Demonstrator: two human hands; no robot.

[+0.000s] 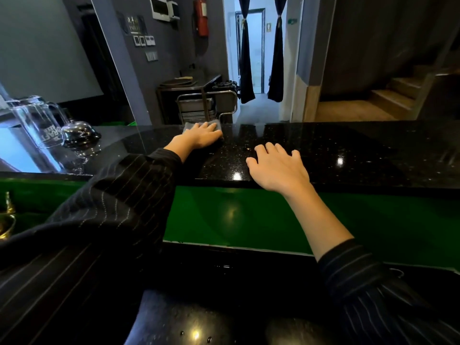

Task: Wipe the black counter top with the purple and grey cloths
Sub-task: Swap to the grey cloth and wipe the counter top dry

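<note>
Well, the left hand (202, 136) lies flat on the grey cloth (189, 126), fingers straight and close together, pressing it onto the black counter top (348, 150) right at the counter's far edge, left of its middle. Only the cloth's margins show, around the fingertips and beside the wrist. The right hand (278, 168) rests palm down on bare stone just inside the near edge, fingers spread wide and holding nothing; its wrist crosses that edge. Both arms wear dark pinstriped sleeves (119, 207). Toward the left end of the counter stand a clear glass pitcher (39, 123) and, just beside it, a shiny domed bell (79, 134). Below the near edge runs a glossy green panel (249, 217), and a second dark speckled surface (186, 319) lies lower, nearest the camera. Beyond the far edge are a metal cart (199, 105), a red fire extinguisher (201, 17) on the grey wall, and dark curtains (246, 58) tied back at a doorway
</note>
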